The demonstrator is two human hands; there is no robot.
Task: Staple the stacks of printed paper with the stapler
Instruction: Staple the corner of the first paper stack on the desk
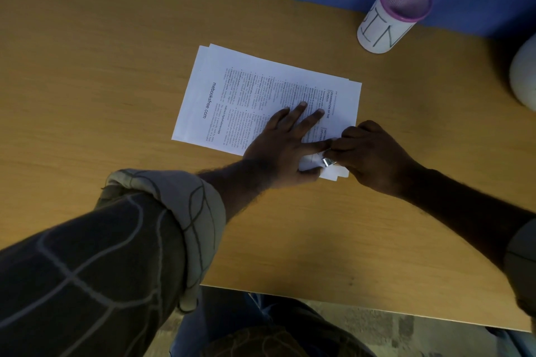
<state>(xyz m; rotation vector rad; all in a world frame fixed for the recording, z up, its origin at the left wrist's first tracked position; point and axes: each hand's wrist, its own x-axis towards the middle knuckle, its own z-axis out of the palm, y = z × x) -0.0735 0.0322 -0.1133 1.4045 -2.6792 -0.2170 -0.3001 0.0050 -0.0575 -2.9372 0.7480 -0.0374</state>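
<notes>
now two hands (left (pixel 278 148), right (pixel 374 156)) press one paper stack (pixel 246 90).

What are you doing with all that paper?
A person is working at a wooden desk. The left hand presses flat on a stack of white printed paper, holding it down. The right hand is at the stack's near corner, fingers around a small shiny metal piece; it is too hidden to identify. A white cup with a purple rim stands farther back.
</notes>
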